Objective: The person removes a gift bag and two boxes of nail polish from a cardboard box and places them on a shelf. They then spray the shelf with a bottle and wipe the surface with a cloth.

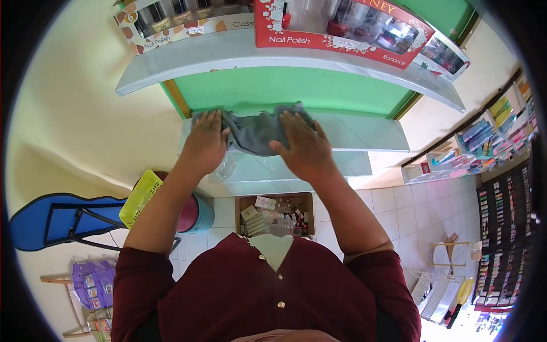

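Note:
A grey cloth (256, 132) lies crumpled on a pale shelf (364, 134) set against a green back panel. My left hand (205, 142) rests flat on the cloth's left end, fingers together and pointing at the panel. My right hand (302, 145) presses palm down on its right part, fingers spread a little. Both hands lie on top of the cloth; the middle of the cloth bunches up between them.
The shelf above (228, 54) carries nail polish display boxes (342, 25). Below on the tiled floor stand a cardboard box of small packets (276, 215), a yellow basket (139, 196) on a round bin, and a blue folding chair (51, 219). Stocked racks (501, 228) line the right.

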`<act>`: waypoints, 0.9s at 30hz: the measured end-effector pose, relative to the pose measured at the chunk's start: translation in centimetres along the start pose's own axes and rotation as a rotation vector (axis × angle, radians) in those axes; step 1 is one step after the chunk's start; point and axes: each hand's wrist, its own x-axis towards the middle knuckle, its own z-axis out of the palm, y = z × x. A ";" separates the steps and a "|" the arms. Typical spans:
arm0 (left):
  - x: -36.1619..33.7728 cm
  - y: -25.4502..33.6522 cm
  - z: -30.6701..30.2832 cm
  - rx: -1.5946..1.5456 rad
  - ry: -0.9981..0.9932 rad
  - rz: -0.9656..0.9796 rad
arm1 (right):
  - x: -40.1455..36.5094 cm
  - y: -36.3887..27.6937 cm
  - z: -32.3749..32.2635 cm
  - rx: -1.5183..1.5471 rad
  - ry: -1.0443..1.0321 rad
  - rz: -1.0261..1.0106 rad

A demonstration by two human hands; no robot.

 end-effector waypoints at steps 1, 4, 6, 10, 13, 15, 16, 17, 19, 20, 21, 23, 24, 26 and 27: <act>0.2 0.7 0.2 0.000 -0.008 0.011 | -0.1 0.9 -0.4 -0.013 0.000 0.016; 1.2 3.5 1.4 -0.003 0.023 0.057 | -0.6 3.2 -1.8 -0.025 -0.014 0.072; 2.1 6.2 1.8 0.009 -0.014 0.032 | -1.0 5.5 -2.1 -0.049 -0.002 0.062; 4.1 11.1 3.8 -0.026 0.012 0.103 | -2.6 10.3 -3.5 -0.100 0.009 0.084; 5.5 15.0 4.4 -0.095 0.019 0.150 | -4.8 13.3 -5.0 -0.141 0.028 0.125; 6.5 17.3 5.3 -0.136 0.058 0.211 | -6.6 14.7 -6.6 -0.160 0.022 0.176; 7.0 18.4 5.9 -0.140 0.057 0.212 | -7.3 15.3 -7.2 -0.164 0.021 0.178; 7.5 19.6 6.6 -0.123 0.059 0.239 | -7.9 15.9 -7.7 -0.177 0.002 0.176; 8.5 22.1 7.4 -0.118 0.061 0.271 | -9.4 17.2 -8.4 -0.183 0.038 0.156; 9.0 23.2 7.8 -0.111 0.047 0.278 | -10.0 17.8 -8.5 -0.192 0.036 0.160; 9.5 24.4 8.1 -0.104 0.032 0.285 | -10.7 18.5 -8.5 -0.200 0.078 0.145; 10.4 26.8 8.7 -0.120 0.036 0.301 | -11.8 19.5 -8.8 -0.213 0.171 0.127; 10.8 27.9 9.0 -0.129 0.037 0.313 | -12.3 20.0 -8.9 -0.220 0.169 0.136; 11.7 30.2 9.4 -0.101 0.029 0.347 | -13.1 21.2 -9.0 -0.212 0.219 0.185; 12.1 31.3 9.4 -0.067 0.020 0.370 | -13.4 21.6 -9.2 -0.221 0.274 0.182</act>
